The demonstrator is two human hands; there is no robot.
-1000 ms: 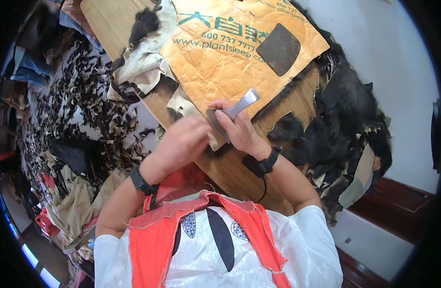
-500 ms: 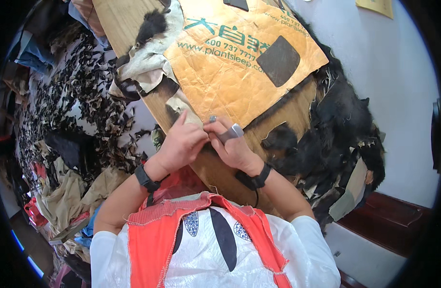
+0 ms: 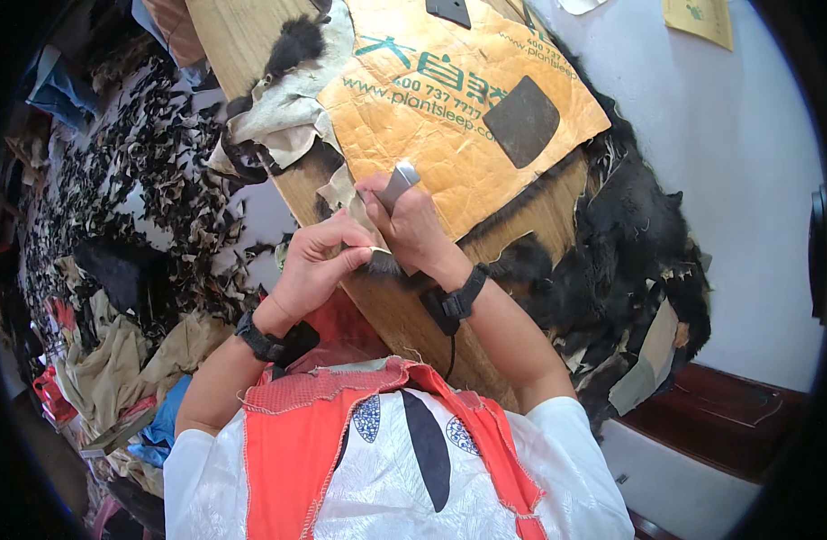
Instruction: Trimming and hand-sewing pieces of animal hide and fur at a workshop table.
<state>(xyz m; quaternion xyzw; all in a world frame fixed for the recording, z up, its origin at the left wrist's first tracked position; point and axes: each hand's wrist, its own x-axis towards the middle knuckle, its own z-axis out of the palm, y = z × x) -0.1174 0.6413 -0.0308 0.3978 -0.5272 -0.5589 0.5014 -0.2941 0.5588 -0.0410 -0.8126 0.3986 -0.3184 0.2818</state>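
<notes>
- Right hand [image 3: 415, 227]: clenched around a grey-handled knife [image 3: 397, 184], handle end sticking up past the thumb.
- Left hand [image 3: 319, 261]: fingers pinching a small fur strip [image 3: 377, 259], touching the right hand.
- Board [image 3: 404, 310]: wooden, beneath both hands.
- Cardboard [image 3: 449, 135]: orange sheet, just beyond the right hand.
- Fur pelts [image 3: 629, 261]: black, right of the right hand.
- Scraps [image 3: 116, 207]: scattered left of the left hand.

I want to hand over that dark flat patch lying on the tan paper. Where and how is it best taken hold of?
Take the dark patch by its lower right corner, which points toward the paper's edge, coming from the wall side. It lies flat, so a fingertip probably has to lift that corner before pinching. Both hands are busy: the right hand grips a metal tool, the left hand pinches a fur strip.
</notes>
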